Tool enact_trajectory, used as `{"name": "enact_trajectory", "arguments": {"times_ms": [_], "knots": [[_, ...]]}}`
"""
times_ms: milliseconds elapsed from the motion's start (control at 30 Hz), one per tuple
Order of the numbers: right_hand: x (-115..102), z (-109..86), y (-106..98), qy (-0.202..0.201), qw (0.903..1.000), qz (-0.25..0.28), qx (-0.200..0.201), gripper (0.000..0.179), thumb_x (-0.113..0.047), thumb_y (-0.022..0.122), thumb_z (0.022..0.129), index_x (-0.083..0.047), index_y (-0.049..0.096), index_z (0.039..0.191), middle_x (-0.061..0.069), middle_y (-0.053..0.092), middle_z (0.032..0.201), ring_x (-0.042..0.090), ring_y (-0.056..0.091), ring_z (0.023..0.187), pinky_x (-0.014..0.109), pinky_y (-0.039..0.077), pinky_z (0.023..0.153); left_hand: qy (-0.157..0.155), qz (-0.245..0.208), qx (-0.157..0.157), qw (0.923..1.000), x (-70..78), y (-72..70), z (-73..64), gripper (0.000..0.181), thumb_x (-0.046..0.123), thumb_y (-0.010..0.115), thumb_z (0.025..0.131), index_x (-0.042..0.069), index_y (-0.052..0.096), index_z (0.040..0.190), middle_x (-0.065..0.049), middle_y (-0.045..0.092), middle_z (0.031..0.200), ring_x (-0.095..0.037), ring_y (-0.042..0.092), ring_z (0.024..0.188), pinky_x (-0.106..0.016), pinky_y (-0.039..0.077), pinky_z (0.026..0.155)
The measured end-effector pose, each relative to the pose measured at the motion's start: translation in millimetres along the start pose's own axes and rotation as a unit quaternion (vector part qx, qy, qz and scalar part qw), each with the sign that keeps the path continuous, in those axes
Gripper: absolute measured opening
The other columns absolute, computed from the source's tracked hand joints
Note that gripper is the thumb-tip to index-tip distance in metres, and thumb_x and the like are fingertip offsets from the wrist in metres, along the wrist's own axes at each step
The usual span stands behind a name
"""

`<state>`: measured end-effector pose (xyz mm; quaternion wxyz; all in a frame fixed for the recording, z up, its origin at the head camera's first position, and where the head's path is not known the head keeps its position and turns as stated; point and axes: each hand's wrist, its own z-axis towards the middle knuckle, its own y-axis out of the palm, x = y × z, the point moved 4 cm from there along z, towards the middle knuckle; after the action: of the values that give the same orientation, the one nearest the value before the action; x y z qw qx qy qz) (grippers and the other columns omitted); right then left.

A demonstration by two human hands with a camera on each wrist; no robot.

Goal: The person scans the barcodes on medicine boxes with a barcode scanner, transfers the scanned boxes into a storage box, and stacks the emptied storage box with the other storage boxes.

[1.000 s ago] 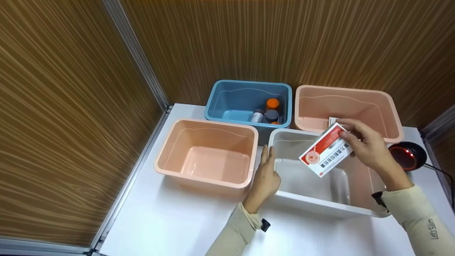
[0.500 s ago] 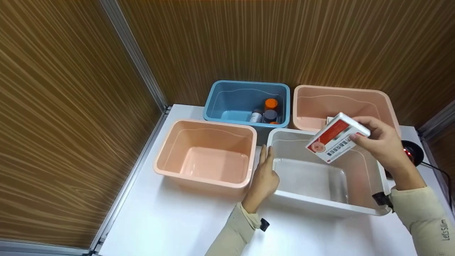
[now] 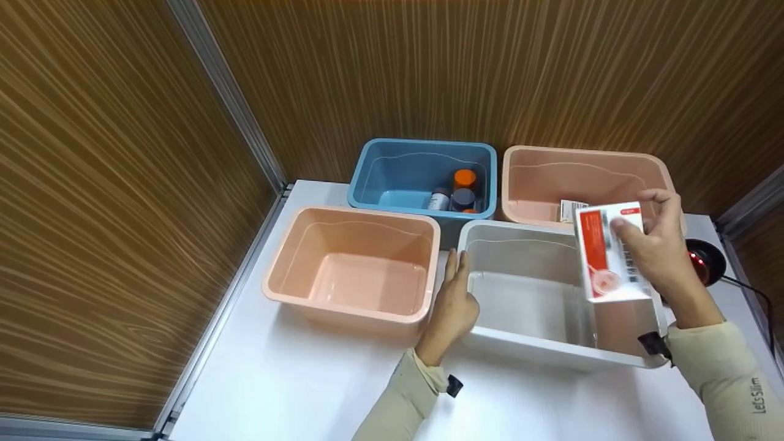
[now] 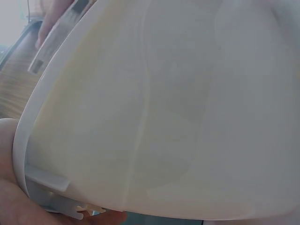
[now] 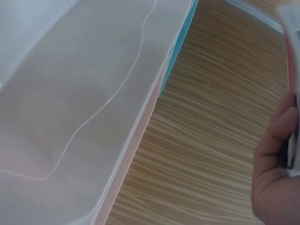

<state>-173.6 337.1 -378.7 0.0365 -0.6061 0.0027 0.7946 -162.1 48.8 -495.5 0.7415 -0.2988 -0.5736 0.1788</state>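
My right hand (image 3: 663,248) pinches a white-and-red medicine box (image 3: 594,254) above the right part of a white bin (image 3: 560,347). Its printed face is turned up to the head camera, thumb across the front. At the edge of the right wrist view, fingers curl round the same box (image 5: 291,56). On the bin's left side, my left hand (image 3: 454,309) grips the rim, two fingers pointing away along the outer wall. The left wrist view shows the bin's wall (image 4: 154,112) filling most of the picture, with parts of the hand (image 4: 14,201) on both sides of the rim.
A pink bin (image 3: 352,263) stands left of the white one. Behind are a blue bin (image 3: 422,147) with several bottles (image 3: 463,190) and another pink bin (image 3: 588,160) holding a white box (image 3: 569,210). A corded black device (image 3: 710,260) glows red at the right.
My right hand has moved slightly right with the medicine box and turned it from a diagonal tilt to nearly upright. The left hand stays at the bin's rim.
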Motion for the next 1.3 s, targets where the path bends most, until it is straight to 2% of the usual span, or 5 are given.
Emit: {"name": "enact_trajectory", "arguments": {"times_ms": [300, 467, 733, 967, 1300], "knots": [[11, -2.0, 1, 0.038, 0.9856, -0.152, -0.064, 0.037, -0.006, 0.056, 0.094, -0.013, 0.032, 0.12, 0.008, 0.063, 0.081, 0.018, 0.063, 0.058, 0.03, 0.052, 0.048, 0.008, -0.001, 0.012, 0.9999, 0.4, -0.9, 0.7, 0.069, -0.008, 0.045, 0.085, 0.003, 0.022, 0.149, -0.01, 0.007, 0.157, -0.018, 0.037, 0.128, -0.021, 0.045, 0.071], [14, -2.8, 0, 0.044, 0.9745, -0.218, -0.03, 0.04, -0.02, 0.059, 0.093, -0.014, 0.045, 0.13, 0.006, 0.064, 0.082, 0.02, 0.062, 0.058, 0.032, 0.052, 0.048, 0.01, -0.001, 0.016, 0.9998, 1.0, -1.7, 0.6, 0.069, -0.008, 0.045, 0.085, 0.003, 0.022, 0.149, -0.011, 0.007, 0.157, -0.019, 0.035, 0.131, -0.023, 0.044, 0.084], [13, -7.6, -1, 0.078, 0.9721, -0.206, -0.08, 0.049, 0.001, 0.052, 0.089, -0.013, 0.04, 0.134, 0.008, 0.057, 0.105, 0.019, 0.061, 0.074, 0.032, 0.053, 0.056, -0.006, 0.004, 0.002, 1.0, 0.3, 0.9, 0.7, 0.069, -0.007, 0.046, 0.087, 0.005, 0.02, 0.15, -0.009, 0.005, 0.157, -0.02, 0.034, 0.132, -0.024, 0.043, 0.088], [3, -12.9, 0, 0.009, 0.9641, -0.244, -0.104, 0.054, -0.01, 0.059, 0.093, -0.019, 0.043, 0.144, 0.009, 0.063, 0.101, 0.015, 0.062, 0.072, 0.025, 0.051, 0.057, -0.006, 0.0, 0.003, 1.0, -1.3, 0.1, 0.6, 0.07, -0.006, 0.045, 0.087, 0.008, 0.02, 0.151, -0.007, 0.004, 0.158, -0.02, 0.034, 0.132, -0.018, 0.045, 0.068], [-11, -21.8, 4, -0.078, 0.8937, -0.44, -0.042, 0.059, -0.019, 0.061, 0.092, -0.028, 0.036, 0.146, 0.019, 0.062, 0.098, 0.033, 0.056, 0.074, 0.042, 0.041, 0.061, 0.004, 0.007, 0.014, 0.9999, 0.0, -0.9, -1.1, 0.07, -0.005, 0.047, 0.086, 0.007, 0.022, 0.15, -0.009, 0.006, 0.157, -0.019, 0.041, 0.127, -0.018, 0.04, 0.053]]}}
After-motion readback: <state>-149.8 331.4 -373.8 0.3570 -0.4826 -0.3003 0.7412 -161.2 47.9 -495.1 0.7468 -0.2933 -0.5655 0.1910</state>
